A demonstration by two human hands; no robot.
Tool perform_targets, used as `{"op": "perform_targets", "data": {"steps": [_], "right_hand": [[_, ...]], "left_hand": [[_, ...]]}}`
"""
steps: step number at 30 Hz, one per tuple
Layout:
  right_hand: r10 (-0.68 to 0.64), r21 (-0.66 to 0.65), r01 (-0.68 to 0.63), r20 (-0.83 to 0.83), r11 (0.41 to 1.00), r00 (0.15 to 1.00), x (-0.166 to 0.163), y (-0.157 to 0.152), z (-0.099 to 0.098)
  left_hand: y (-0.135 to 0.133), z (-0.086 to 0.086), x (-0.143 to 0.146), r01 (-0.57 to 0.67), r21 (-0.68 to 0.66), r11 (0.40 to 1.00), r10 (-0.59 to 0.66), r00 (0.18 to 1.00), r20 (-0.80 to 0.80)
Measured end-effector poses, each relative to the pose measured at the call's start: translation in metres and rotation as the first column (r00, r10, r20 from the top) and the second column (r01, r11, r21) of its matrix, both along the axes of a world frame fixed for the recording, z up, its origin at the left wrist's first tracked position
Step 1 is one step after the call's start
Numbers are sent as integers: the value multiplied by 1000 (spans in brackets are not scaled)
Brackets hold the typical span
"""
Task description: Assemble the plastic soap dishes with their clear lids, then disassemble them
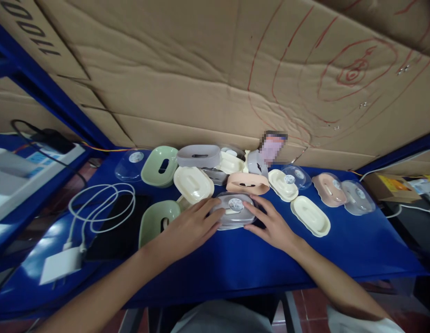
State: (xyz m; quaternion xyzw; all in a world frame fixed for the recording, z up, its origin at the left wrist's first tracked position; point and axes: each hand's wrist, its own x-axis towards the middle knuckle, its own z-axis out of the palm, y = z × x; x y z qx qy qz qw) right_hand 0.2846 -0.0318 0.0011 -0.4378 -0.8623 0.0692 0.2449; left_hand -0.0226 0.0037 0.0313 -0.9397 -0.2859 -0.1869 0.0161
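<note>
A grey soap box (233, 221) with a clear lid and a round sticker lies on the blue table between my hands. My left hand (197, 221) grips its left side, fingers curled over the rim. On the opposite side my right hand (272, 225) presses its fingers against the lid's edge. Just behind the box sits a peach soap dish tray (247, 183). A cream insert (194, 185) and a green dish (159, 215) are close to my left hand, the dish partly hidden by my forearm. To the right of my right hand lies a cream insert (310, 216).
Green, grey and cream dish parts line the back, with a clear lid (129, 164) at left. A peach lidded box (329, 189) stands right. A white charger (62, 264) with coiled cable and a dark tablet-like slab (112, 236) lie left. Cardboard (187, 69) walls the rear.
</note>
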Motion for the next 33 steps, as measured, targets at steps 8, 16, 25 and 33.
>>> {"op": "perform_targets", "data": {"steps": [8,16,25,33], "right_hand": [[50,-10,-50,11,999,999,-1,2,0],[98,-69,-95,32,993,995,-2,2,0],[71,-71,-65,81,995,994,-3,3,-5],[83,-151,-64,121,986,989,6,11,-2]], "left_hand": [[-3,4,-2,6,37,999,-4,999,-46],[-5,6,-3,14,5,1000,-13,994,-106],[-1,4,-3,27,-13,1000,-27,997,-73],[-4,3,-4,57,-48,997,-61,994,-89]]}}
